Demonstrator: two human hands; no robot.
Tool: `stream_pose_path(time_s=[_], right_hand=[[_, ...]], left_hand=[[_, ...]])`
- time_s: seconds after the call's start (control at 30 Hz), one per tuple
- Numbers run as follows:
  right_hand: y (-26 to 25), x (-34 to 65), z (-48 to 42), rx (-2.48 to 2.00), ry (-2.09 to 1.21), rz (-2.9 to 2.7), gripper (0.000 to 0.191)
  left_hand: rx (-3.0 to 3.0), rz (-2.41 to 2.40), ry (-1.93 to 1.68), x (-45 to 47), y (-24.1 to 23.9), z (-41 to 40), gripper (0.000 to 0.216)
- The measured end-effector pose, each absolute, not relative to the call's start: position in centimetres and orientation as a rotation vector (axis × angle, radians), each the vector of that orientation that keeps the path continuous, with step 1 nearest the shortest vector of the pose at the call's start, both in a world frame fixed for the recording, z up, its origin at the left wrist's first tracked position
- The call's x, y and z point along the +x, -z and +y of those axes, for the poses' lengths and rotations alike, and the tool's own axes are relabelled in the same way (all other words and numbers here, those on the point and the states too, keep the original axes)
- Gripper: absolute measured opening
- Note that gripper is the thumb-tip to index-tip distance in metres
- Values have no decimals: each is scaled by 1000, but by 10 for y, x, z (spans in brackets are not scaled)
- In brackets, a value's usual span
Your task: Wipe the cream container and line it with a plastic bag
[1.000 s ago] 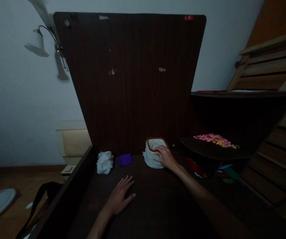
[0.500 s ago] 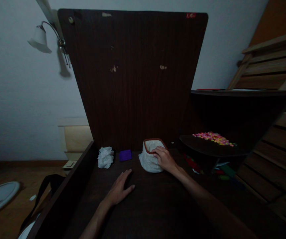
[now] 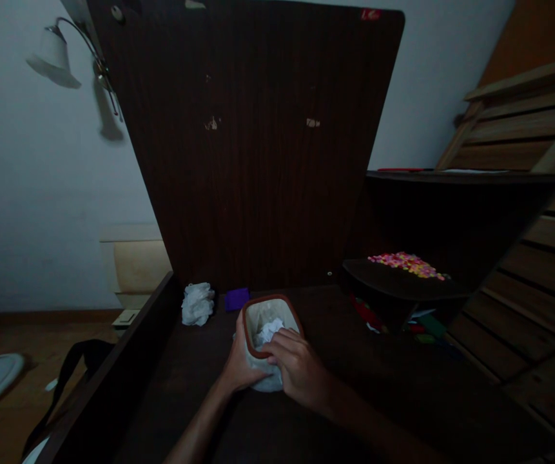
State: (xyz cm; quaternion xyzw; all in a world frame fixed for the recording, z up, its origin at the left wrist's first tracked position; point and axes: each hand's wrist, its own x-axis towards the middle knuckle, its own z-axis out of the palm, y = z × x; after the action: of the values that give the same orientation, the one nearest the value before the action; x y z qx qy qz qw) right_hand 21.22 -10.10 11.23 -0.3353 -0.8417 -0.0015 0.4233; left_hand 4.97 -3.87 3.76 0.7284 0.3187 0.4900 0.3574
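A small white bin (image 3: 268,381) with a brown rim, lined with pale plastic, stands upright on the dark desk in front of me. Crumpled white material (image 3: 268,330) shows inside it. My left hand (image 3: 239,362) wraps round the bin's left side, thumb across the front. At the near right of the rim, my right hand (image 3: 301,370) pinches the edge with bent fingers; the fingertips are partly hidden. Farther back to the left, a crumpled white plastic bag (image 3: 198,304) lies beside a flat purple object (image 3: 236,299).
A tall dark panel (image 3: 258,180) rises behind the desk. On the right, a corner shelf (image 3: 393,281) bears a pile of small pink and yellow pieces (image 3: 407,264), with coloured items beneath. A raised board (image 3: 132,361) edges the desk's left side.
The bin has come nearer and slightly left, tilting its opening toward me. My left hand, spread over the desk before, has closed on its side. My right hand has stayed at the rim.
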Motion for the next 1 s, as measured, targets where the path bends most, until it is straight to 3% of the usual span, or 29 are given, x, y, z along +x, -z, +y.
stream_pose_path(time_s=[0.2, 0.5, 0.83, 1.0], right_hand=[[-119, 211, -103, -857, 9, -2108, 19], [-167, 214, -93, -868, -71, -2111, 18], [-228, 231, -86, -902, -63, -1979, 21], [-214, 275, -80, -1041, 89, -1944, 17]], left_hand=[[1920, 864, -1232, 43, -33, -41, 137], [1946, 893, -1192, 38, -32, -41, 125], [1948, 769, -1265, 38, -44, -46, 127], [1933, 720, -1201, 33, -38, -42, 134]])
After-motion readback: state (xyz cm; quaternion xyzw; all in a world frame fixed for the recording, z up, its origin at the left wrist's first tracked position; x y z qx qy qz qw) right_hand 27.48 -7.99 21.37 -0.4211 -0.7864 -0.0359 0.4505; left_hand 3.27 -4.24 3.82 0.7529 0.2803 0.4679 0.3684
